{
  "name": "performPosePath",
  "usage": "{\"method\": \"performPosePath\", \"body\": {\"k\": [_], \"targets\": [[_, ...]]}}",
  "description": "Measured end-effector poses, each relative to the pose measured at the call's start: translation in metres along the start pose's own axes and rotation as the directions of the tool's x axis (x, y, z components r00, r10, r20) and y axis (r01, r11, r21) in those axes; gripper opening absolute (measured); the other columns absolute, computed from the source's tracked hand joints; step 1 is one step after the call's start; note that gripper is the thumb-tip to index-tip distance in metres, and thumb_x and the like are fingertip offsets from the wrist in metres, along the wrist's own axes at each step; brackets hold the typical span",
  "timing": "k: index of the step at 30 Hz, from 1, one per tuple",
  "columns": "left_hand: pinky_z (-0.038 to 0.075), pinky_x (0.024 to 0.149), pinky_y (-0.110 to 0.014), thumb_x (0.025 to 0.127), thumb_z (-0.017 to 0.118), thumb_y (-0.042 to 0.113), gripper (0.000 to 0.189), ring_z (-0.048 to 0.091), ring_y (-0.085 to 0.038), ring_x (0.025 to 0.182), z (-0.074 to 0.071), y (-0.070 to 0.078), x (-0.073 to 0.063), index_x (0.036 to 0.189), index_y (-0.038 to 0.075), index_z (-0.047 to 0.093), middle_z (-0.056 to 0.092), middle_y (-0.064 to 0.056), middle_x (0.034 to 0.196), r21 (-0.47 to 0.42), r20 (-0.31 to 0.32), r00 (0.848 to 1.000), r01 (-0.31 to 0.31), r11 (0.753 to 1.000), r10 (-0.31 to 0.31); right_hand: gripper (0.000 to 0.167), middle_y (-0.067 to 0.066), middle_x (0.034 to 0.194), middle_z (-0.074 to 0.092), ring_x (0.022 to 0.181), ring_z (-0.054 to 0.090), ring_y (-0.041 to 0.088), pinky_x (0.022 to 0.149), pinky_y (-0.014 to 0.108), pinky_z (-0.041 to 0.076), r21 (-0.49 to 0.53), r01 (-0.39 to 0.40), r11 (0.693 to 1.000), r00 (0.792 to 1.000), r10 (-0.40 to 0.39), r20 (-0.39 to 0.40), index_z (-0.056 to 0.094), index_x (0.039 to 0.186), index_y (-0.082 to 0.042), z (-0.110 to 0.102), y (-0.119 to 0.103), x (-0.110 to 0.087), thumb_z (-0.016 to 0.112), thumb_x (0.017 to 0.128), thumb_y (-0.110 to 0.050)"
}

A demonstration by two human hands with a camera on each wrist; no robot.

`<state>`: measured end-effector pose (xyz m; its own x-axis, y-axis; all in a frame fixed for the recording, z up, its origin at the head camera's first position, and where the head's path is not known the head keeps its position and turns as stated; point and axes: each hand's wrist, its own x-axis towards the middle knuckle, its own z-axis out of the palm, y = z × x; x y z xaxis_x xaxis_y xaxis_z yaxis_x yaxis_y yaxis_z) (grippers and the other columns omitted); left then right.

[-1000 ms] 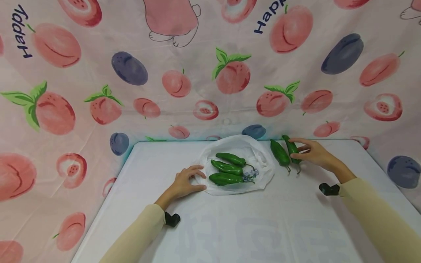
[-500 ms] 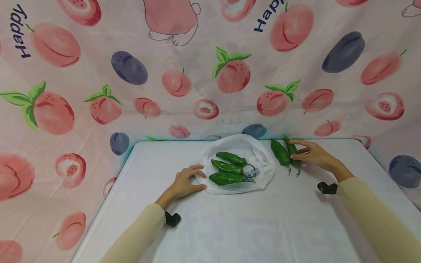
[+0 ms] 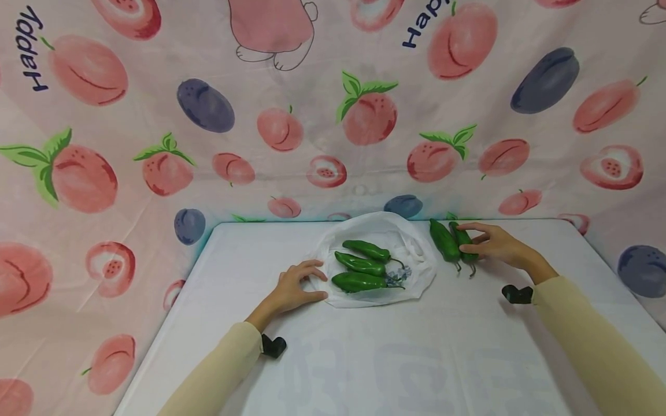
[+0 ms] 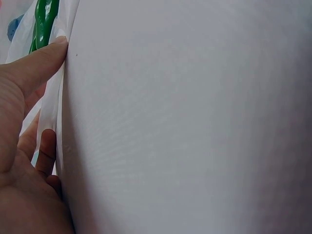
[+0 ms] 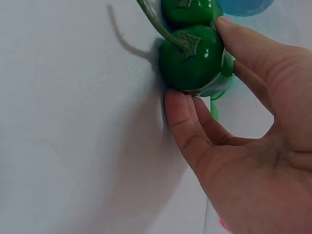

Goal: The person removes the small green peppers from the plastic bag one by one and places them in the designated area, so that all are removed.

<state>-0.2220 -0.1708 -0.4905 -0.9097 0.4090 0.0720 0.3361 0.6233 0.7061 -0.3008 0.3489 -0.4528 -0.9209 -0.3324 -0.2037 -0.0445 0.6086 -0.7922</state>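
Note:
Three green peppers [image 3: 360, 264] lie side by side on a white plastic bag [image 3: 343, 299] in the middle of the table. My left hand [image 3: 292, 288] holds the bag's left edge, thumb toward the near side; in the left wrist view, thin film passes between the thumb [image 4: 41, 61] and the fingers [image 4: 47, 146]. Right of the bag, another green pepper [image 3: 443, 241] lies beside a fifth-looking twin, the outer pepper [image 3: 462, 238]. My right hand [image 3: 496, 245] grips that outer pepper, its thumb and fingers around the body, seen from the stem end in the right wrist view [image 5: 192, 61].
The white table [image 3: 385, 358] ends at a far edge just behind the bag and peppers. A fruit-print cloth [image 3: 291, 173] rises behind it. Bluish print [image 3: 398, 274] shows on the bag near the pepper stems.
The outer pepper has shifted slightly toward me and lies closer against its neighbour. My right hand has moved slightly with it. The left hand and the bag stay in place.

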Motion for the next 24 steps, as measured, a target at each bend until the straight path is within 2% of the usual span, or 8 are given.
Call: {"method": "performPosePath", "body": {"k": [6, 11, 24], "targets": [[0.025, 0.100, -0.054, 0.086, 0.086, 0.030, 0.028, 0.052, -0.019, 0.107, 0.0002, 0.0002, 0.0003, 0.111, 0.024, 0.075, 0.053, 0.001, 0.152, 0.011, -0.001, 1.000, 0.002, 1.000, -0.002, 0.071, 0.033, 0.149, 0.041, 0.132, 0.044, 0.052, 0.094, 0.054, 0.053, -0.009, 0.008, 1.000, 1.000, -0.008, 0.006, 0.042, 0.154, -0.005, 0.0002, 0.0013, 0.0014, 0.074, 0.096, -0.031], [0.024, 0.102, -0.054, 0.086, 0.086, 0.031, 0.027, 0.052, -0.019, 0.110, -0.0001, 0.0011, 0.0004, 0.110, 0.025, 0.075, 0.052, 0.003, 0.152, 0.006, 0.003, 1.000, 0.016, 1.000, -0.016, 0.071, 0.034, 0.146, 0.044, 0.129, 0.046, 0.050, 0.093, 0.052, 0.054, 0.003, 0.007, 1.000, 1.000, -0.007, 0.006, 0.042, 0.154, -0.004, 0.0004, 0.0004, 0.0009, 0.075, 0.096, -0.029], [0.024, 0.101, -0.053, 0.086, 0.086, 0.031, 0.027, 0.052, -0.021, 0.112, 0.0005, 0.0012, 0.0003, 0.110, 0.024, 0.075, 0.053, 0.002, 0.151, 0.009, 0.002, 1.000, 0.018, 1.000, -0.018, 0.071, 0.035, 0.147, 0.043, 0.129, 0.046, 0.051, 0.094, 0.052, 0.054, 0.007, 0.010, 1.000, 1.000, -0.010, 0.020, 0.041, 0.154, -0.004, 0.0001, -0.0029, -0.0008, 0.074, 0.097, -0.030]]}}
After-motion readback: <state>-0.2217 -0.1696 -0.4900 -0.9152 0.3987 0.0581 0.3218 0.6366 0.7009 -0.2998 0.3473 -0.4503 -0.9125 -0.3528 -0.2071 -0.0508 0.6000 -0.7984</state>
